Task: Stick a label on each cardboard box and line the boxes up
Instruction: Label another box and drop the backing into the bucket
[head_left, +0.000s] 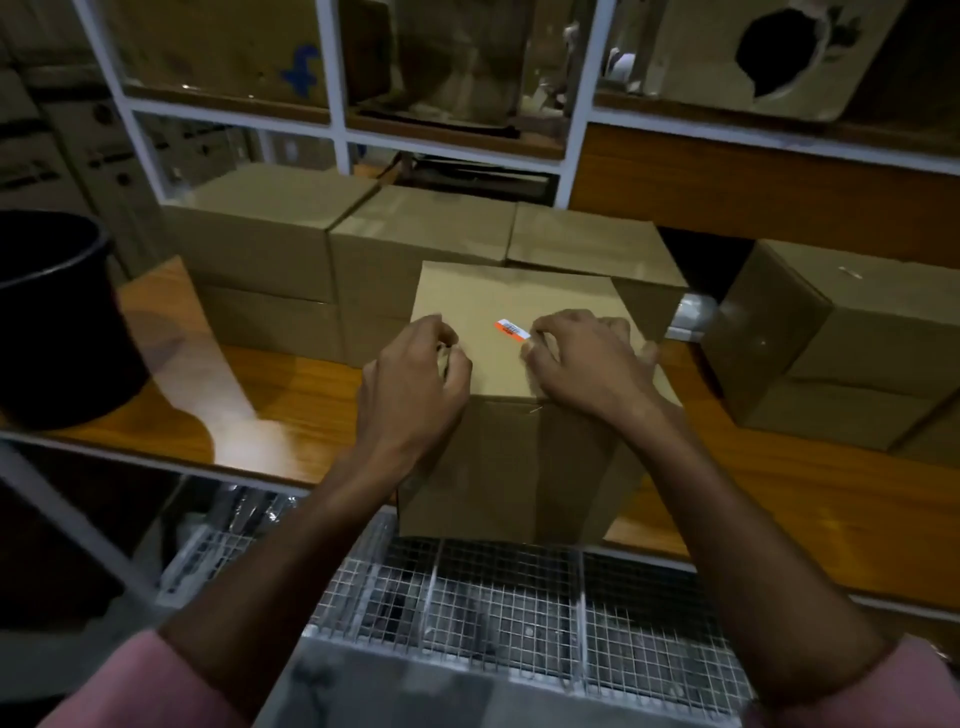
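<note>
On the cardboard box (511, 364), right hand (582, 358) pinches the label (511, 328).

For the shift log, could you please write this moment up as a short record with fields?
box in hand: cardboard box at the front edge of the wooden shelf
label: orange and white label on the box top, one end at the right hand's fingertips
right hand: fingers curled, pinching the label's end
left hand: fingers curled, resting on the box top; grip unclear
other boxes: row of boxes behind, more stacked at right
also there: black bucket at left
</note>
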